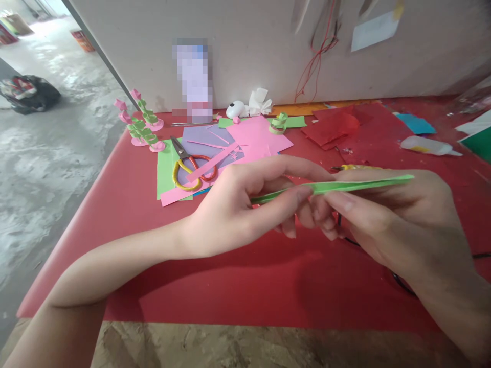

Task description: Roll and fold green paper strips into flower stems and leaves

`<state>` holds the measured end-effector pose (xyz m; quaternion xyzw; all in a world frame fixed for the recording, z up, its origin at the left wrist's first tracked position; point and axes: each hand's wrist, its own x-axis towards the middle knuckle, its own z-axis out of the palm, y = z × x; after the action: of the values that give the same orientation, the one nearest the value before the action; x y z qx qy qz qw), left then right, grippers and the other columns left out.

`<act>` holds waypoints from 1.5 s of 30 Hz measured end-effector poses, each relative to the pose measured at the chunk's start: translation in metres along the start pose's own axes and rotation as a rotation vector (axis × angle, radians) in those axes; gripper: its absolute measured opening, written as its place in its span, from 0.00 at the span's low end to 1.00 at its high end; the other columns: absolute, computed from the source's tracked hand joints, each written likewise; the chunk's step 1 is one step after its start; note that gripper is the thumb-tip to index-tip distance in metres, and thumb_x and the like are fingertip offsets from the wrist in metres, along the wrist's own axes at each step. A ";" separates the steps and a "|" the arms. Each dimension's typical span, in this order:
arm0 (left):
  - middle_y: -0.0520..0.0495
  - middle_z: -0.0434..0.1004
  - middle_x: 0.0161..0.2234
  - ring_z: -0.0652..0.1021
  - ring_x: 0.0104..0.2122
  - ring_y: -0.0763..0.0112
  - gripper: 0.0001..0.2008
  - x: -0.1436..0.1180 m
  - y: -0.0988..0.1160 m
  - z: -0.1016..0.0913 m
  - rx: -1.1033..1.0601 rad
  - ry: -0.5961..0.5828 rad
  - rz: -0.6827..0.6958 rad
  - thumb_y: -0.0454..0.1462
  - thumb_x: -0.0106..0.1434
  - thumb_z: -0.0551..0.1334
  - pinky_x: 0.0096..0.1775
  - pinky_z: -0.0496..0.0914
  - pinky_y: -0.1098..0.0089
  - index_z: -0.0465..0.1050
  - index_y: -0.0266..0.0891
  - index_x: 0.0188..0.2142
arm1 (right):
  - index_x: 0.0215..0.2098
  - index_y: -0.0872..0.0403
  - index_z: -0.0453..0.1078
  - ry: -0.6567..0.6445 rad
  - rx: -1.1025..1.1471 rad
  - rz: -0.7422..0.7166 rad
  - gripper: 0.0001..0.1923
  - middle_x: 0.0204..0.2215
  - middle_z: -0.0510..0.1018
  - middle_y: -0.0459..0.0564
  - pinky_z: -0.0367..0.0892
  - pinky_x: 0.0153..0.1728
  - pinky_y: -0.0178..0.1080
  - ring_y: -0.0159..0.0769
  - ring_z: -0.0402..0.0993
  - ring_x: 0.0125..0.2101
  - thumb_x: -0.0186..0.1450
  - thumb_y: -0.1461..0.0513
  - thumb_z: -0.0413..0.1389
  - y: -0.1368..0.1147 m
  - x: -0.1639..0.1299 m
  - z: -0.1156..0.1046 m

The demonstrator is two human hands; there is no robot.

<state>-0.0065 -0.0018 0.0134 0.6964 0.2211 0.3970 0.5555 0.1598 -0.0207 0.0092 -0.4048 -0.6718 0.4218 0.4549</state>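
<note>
Head view: one green paper strip [345, 186] is being pinched at centre frame by two hands, the left hand [245, 204] clamped on its near end, the right hand [387, 214] closed along its length. At ten o'clock one pair of scissors [191, 164] is lying on pink paper sheets [257, 138]; one glue bottle [427, 145] is lying at two o'clock on the red table [230, 286]

— Any room near the fingers [303, 197]?

— Below and toward the near edge, the red-covered bench [238, 286] lies bare.

— And beyond them?

— Yellow-handled scissors [190, 166] on pink and purple paper sheets [253, 135] lie past the fingertips to the left; crumpled red paper [337, 128] and a white glue bottle [427, 145] lie farther right.
</note>
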 end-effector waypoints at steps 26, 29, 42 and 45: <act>0.57 0.80 0.33 0.82 0.31 0.74 0.21 -0.002 0.006 -0.004 -0.122 -0.183 -0.084 0.26 0.66 0.47 0.31 0.79 0.80 0.69 0.43 0.51 | 0.16 0.52 0.66 0.015 -0.047 0.029 0.15 0.14 0.68 0.41 0.62 0.12 0.30 0.27 0.66 0.15 0.60 0.66 0.50 -0.005 -0.002 -0.015; 0.57 0.80 0.37 0.82 0.31 0.74 0.21 -0.002 0.006 -0.005 -0.027 -0.188 -0.049 0.27 0.66 0.47 0.29 0.78 0.81 0.68 0.45 0.53 | 0.16 0.52 0.66 0.005 -0.107 -0.029 0.16 0.15 0.69 0.40 0.63 0.14 0.28 0.24 0.66 0.15 0.60 0.69 0.50 -0.008 0.001 -0.018; 0.59 0.80 0.38 0.82 0.30 0.74 0.20 -0.004 0.006 -0.003 -0.164 -0.161 -0.122 0.27 0.66 0.48 0.27 0.78 0.83 0.70 0.48 0.49 | 0.20 0.49 0.69 -0.016 -0.113 -0.078 0.15 0.16 0.67 0.39 0.61 0.13 0.30 0.23 0.65 0.14 0.60 0.69 0.49 -0.004 -0.003 -0.020; 0.59 0.80 0.38 0.82 0.30 0.74 0.21 -0.005 0.004 -0.003 -0.122 -0.155 -0.087 0.27 0.65 0.48 0.27 0.78 0.83 0.70 0.48 0.50 | 0.18 0.49 0.69 0.020 -0.067 -0.021 0.15 0.14 0.66 0.39 0.60 0.12 0.28 0.23 0.63 0.13 0.59 0.70 0.49 -0.006 -0.003 -0.017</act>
<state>-0.0126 -0.0054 0.0159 0.6795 0.1829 0.3300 0.6293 0.1756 -0.0217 0.0177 -0.4171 -0.6851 0.3901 0.4522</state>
